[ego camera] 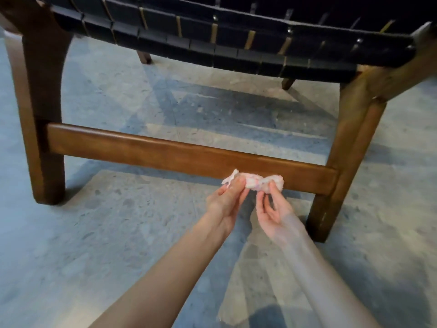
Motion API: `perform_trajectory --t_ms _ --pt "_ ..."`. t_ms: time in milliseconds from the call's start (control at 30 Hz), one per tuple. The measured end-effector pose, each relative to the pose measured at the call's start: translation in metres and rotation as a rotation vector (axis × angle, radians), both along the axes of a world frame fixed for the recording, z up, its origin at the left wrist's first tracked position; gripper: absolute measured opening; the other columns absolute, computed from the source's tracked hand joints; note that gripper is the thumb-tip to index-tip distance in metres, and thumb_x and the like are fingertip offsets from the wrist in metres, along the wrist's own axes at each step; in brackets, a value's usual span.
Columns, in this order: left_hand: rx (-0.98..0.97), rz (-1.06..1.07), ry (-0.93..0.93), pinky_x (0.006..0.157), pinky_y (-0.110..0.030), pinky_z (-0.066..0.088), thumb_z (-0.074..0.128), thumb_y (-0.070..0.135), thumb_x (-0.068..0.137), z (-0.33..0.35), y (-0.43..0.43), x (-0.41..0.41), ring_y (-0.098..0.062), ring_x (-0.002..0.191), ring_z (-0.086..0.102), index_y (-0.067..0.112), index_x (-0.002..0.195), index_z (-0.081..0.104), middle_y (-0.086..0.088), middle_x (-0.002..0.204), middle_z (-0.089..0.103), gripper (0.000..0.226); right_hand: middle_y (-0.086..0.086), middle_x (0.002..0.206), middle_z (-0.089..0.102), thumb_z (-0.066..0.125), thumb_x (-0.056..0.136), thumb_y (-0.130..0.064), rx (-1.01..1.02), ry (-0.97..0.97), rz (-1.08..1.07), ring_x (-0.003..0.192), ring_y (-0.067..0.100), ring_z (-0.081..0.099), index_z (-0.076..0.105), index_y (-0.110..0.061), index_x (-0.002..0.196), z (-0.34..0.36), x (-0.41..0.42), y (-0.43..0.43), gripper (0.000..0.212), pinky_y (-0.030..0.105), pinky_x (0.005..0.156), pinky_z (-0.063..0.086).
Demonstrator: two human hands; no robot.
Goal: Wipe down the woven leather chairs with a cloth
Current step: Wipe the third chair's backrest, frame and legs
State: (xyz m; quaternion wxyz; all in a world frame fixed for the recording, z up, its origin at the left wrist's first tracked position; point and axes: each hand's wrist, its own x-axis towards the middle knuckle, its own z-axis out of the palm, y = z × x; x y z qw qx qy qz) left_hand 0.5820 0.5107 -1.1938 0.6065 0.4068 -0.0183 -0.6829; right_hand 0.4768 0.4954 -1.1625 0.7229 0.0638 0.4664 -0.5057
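1. The left hand (224, 204) pinches one end of a small pink-white cloth (254, 182).
2. The right hand (273, 213) pinches its other end.
3. The cloth sits right of centre in the frame, against the chair's lower wooden crossbar (165, 152).
4. The black woven leather seat (236, 39) spans the top.

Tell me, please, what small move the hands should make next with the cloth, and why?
Probably open the cloth out into a flat pad. It is bunched and twisted, pinched at each end by the left hand and the right hand, so it offers little wiping face. It is held in front of the wooden crossbar, with the woven seat above.
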Motion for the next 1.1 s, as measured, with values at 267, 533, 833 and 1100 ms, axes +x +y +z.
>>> perform_trajectory --t_ms 267,533,833,1100 --pt "0.106 -0.188 -0.074 0.064 -0.013 0.055 0.055 0.003 0.096 0.018 -0.015 -0.068 -0.010 0.075 0.063 -0.002 0.110 0.060 -0.009 0.092 0.065 0.016 0.010 0.131 0.060 0.072 0.084 -0.013 0.032 0.054 -0.190 0.118 0.011 0.057 0.063 -0.002 0.115 0.013 -0.063 -0.009 0.034 0.022 0.080 0.057" --pt "-0.012 -0.373 -0.461 0.077 -0.023 0.056 0.062 0.018 0.093 0.082 -0.003 -0.028 -0.013 0.082 0.064 0.005 0.110 0.065 -0.006 0.108 0.072 0.021 0.005 0.103 0.070 0.072 0.083 -0.014 -0.178 0.232 -0.077 0.087 0.007 0.065 0.068 -0.009 0.097 0.061 -0.053 -0.004 0.015 0.018 0.073 0.057" --pt "-0.348 -0.434 -1.102 0.086 -0.030 0.053 0.058 0.031 0.095 0.216 -0.025 -0.003 -0.015 0.090 0.067 0.017 0.118 0.058 0.006 0.100 0.072 0.027 -0.003 0.110 0.072 0.064 0.090 -0.030 -0.723 0.633 0.044 0.101 0.011 0.068 0.064 -0.022 0.119 0.183 -0.055 -0.015 0.030 0.027 0.087 0.054" --pt "-0.486 -0.134 -1.445 0.089 -0.022 0.049 0.060 0.027 0.094 0.286 -0.035 0.001 -0.002 0.102 0.057 0.024 0.125 0.057 0.013 0.122 0.058 0.031 -0.006 0.103 0.061 0.070 0.087 -0.019 -1.090 1.328 -0.312 0.087 0.008 0.064 0.065 -0.034 0.097 0.247 -0.061 -0.043 0.018 0.019 0.073 0.052"
